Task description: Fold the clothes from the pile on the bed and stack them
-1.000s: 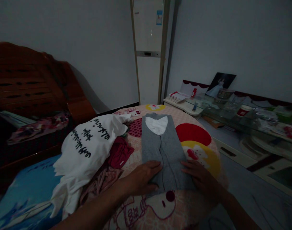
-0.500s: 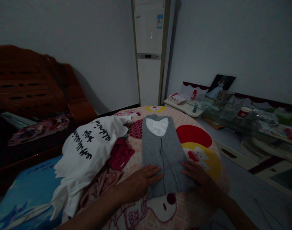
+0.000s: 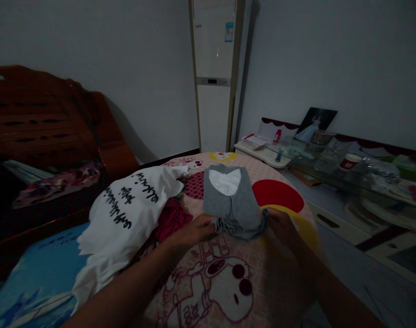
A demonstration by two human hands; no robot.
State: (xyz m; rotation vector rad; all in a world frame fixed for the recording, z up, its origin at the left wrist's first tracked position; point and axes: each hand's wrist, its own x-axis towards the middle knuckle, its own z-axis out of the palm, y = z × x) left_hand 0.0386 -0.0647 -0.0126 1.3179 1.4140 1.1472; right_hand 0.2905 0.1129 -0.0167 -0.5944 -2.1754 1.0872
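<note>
A grey cardigan (image 3: 225,202) with a white V-shaped inset at its neck lies face up on a round table with a patterned pink cloth (image 3: 276,282). Its lower end is lifted and bunched toward the neck. My left hand (image 3: 203,228) is closed on the bottom left corner of the cardigan. On the other side my right hand (image 3: 279,225) grips the bottom right corner. To the left lie a white shirt with black lettering (image 3: 126,205) and a dark red garment (image 3: 174,218).
A wooden bench (image 3: 40,118) stands at the left, with a blue cushion (image 3: 47,264) before it. A tall white air conditioner (image 3: 213,114) fills the corner. At the right, a glass-topped cabinet (image 3: 317,159) bears a paper cup (image 3: 348,161), papers and a photo.
Both hands, flat on the cardigan before, now grip its lower corners. They have raised the hem and moved it away from me, uncovering the printed dog on the tablecloth.
</note>
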